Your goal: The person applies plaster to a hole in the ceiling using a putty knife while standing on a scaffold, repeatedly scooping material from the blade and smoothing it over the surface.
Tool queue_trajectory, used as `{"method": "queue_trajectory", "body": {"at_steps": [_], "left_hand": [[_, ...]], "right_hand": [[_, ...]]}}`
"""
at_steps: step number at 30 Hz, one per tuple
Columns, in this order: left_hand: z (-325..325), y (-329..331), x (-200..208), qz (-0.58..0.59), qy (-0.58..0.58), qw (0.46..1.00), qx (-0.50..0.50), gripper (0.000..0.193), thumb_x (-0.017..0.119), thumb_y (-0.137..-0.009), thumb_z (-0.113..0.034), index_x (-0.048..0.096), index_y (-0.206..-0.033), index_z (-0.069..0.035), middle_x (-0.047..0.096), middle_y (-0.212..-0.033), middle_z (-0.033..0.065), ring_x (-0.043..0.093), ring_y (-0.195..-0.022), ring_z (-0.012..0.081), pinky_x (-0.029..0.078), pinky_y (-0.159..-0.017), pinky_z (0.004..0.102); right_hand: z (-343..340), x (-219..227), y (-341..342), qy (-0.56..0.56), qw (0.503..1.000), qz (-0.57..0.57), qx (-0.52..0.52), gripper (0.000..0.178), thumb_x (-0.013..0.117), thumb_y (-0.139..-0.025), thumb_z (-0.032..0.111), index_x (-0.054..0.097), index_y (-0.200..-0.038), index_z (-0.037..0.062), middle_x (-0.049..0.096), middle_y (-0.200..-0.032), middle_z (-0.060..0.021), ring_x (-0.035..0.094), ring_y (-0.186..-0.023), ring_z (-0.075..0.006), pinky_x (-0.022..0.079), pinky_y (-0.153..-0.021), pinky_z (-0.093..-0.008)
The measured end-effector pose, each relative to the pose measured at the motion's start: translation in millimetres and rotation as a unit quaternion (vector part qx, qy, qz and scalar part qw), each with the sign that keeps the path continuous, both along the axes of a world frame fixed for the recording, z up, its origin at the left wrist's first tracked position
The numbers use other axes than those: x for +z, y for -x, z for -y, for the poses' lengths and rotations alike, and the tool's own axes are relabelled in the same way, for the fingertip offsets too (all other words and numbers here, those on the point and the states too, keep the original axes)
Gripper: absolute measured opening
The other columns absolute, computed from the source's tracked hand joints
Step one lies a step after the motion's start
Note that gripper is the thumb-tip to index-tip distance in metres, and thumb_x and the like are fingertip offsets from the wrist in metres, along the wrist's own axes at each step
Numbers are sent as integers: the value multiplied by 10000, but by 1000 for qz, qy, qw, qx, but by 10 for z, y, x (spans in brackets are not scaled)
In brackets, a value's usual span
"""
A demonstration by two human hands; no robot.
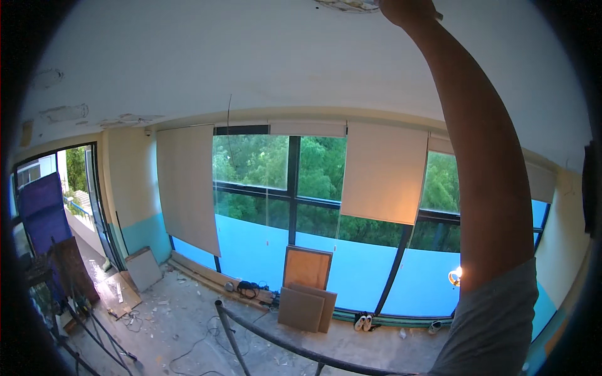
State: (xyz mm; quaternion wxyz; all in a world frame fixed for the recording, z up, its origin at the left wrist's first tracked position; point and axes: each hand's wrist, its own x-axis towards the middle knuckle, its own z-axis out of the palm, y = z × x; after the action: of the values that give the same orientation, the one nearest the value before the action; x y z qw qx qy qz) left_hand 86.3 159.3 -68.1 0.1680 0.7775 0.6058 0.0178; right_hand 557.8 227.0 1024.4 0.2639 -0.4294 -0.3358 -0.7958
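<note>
My right arm stretches up to the white ceiling, in a grey short sleeve. At the top edge, my right hand is closed, its fingers partly cut off by the frame. The small end of a held tool pokes out behind the wrist; its kind cannot be made out. Just left of the hand is a rough, bare-looking patch in the ceiling's surface. My left hand is out of the picture.
Below me runs a dark metal rail. Boards lean under the windows, beside shoes and cables. Debris litters the floor. A lit lamp shows beside my arm, and an open doorway is at left.
</note>
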Motion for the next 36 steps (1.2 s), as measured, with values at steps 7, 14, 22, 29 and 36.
{"method": "queue_trajectory", "body": {"at_steps": [7,14,22,29,36], "left_hand": [[26,-3,-45,6,-1,1000,0,254,520,-757,-368,602,-858,-149,582,-892,173,565,-813,275,412,-697,479],[85,34,-84,5,-1,1000,-3,247,516,-756,-370,609,-830,-153,586,-865,178,566,-795,273,410,-682,484],[275,34,-225,47,-6,999,25,238,513,-752,-366,620,-769,-154,594,-814,167,566,-761,283,412,-659,480],[172,40,-324,24,-51,998,-12,240,527,-729,-337,620,-646,-131,597,-700,125,559,-674,322,427,-610,458],[155,-159,168,-37,-56,993,-98,220,550,-678,-287,617,-603,-91,593,-642,137,570,-562,297,425,-506,445]], "right_hand": [[-52,-120,274,3,999,21,-29,140,523,-739,138,649,-740,78,639,-802,-135,621,-756,-269,501,-688,-411],[-184,-66,121,-25,998,32,37,212,480,-804,186,652,-780,64,643,-849,-125,613,-851,-271,493,-735,-412],[-137,-87,361,0,994,-102,25,214,474,-813,178,653,-771,69,648,-864,-122,620,-859,-255,494,-739,-410],[-247,-109,87,-46,998,-14,41,191,486,-803,163,654,-777,76,650,-842,-117,635,-765,-257,502,-680,-420],[-317,4,117,-46,998,29,-17,197,482,-804,167,645,-827,58,631,-780,-125,618,-736,-275,491,-647,-417]]}}
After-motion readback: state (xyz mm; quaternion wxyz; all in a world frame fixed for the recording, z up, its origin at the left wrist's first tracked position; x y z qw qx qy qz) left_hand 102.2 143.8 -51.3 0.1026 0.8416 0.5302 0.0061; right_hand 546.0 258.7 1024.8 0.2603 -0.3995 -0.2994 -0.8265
